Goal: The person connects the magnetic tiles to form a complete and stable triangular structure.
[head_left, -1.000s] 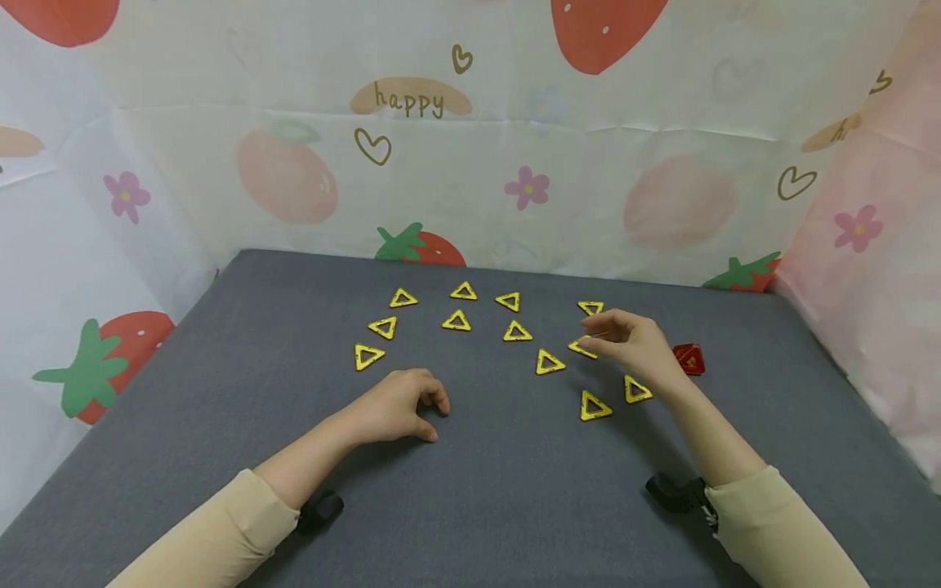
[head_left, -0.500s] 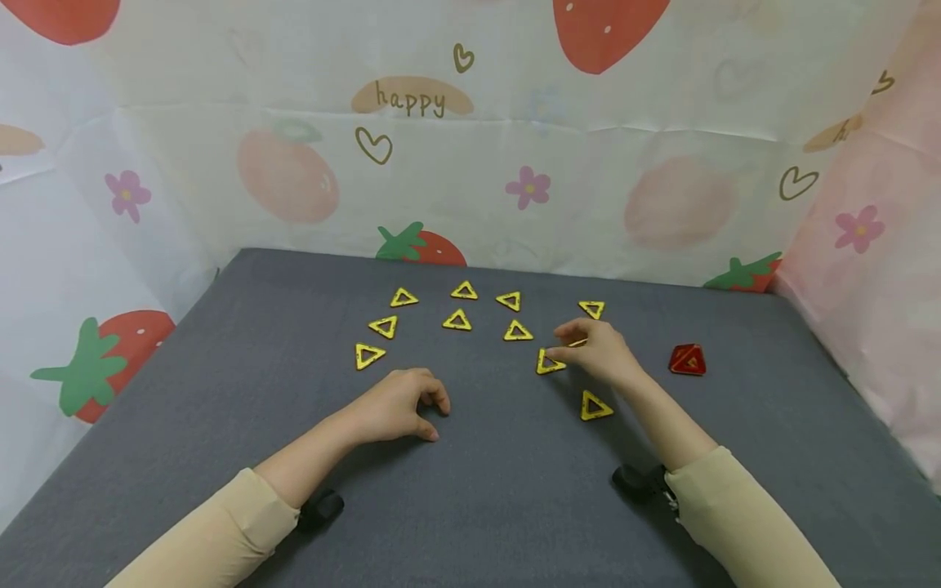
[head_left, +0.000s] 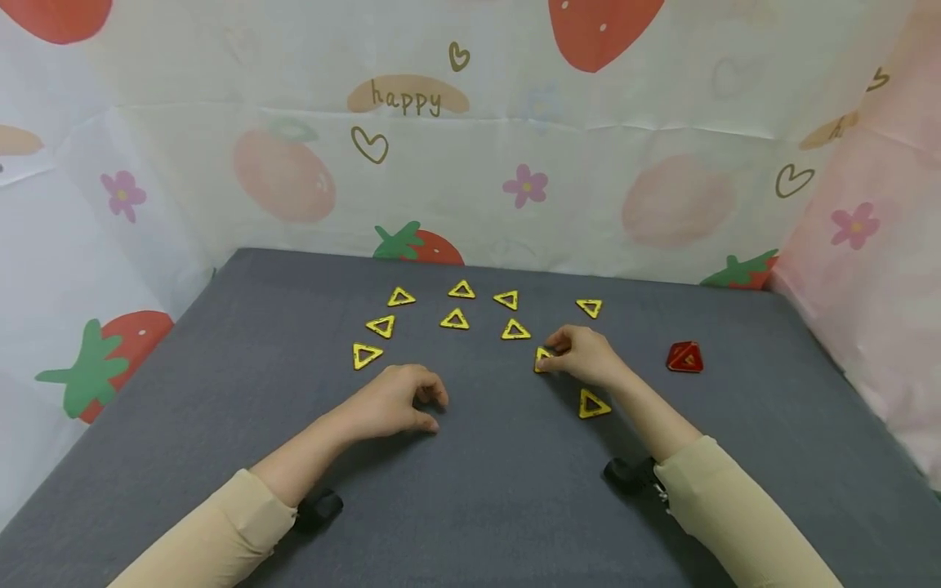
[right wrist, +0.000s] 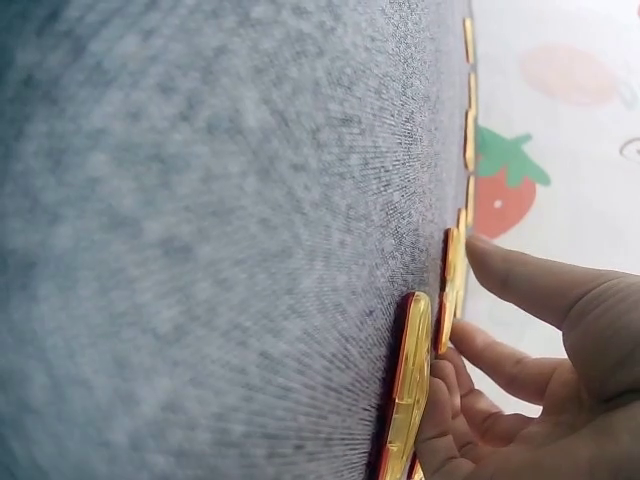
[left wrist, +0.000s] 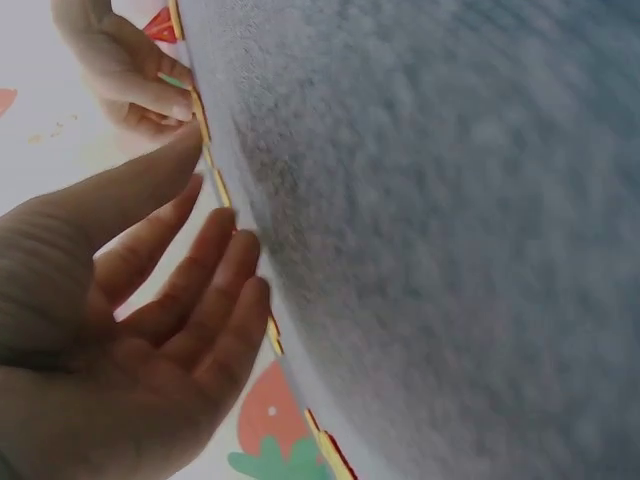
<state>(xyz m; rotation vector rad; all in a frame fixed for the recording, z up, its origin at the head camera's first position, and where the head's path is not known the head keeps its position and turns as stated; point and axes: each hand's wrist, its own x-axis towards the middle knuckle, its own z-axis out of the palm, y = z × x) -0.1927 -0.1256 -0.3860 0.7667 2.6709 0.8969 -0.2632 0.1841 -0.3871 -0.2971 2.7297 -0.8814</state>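
Observation:
Yellow triangle tiles with dark open-looking centres lie on the grey cloth. My right hand (head_left: 586,356) bends over one yellow triangle tile (head_left: 540,359), its thumb and index fingertips at the tile's edges in a pinch; the hand covers part of it. In the right wrist view this triangle tile (right wrist: 449,290) still lies flat, between thumb (right wrist: 520,280) and index finger. Another yellow tile (head_left: 592,403) is just in front of that hand. My left hand (head_left: 390,402) hovers, fingers loosely curved with nothing in them, near the leftmost yellow tile (head_left: 365,355).
Several more yellow tiles, such as one at the back (head_left: 461,289) and one at the back right (head_left: 590,308), form a loose arc. A red triangular piece (head_left: 685,357), perhaps a stack, sits right of my right hand. A printed curtain (head_left: 434,180) closes off the back.
My right hand has moved left and slightly toward me, from above a tile farther right to the partly covered one. Its arm now hides the spot of another tile. My left hand stays put.

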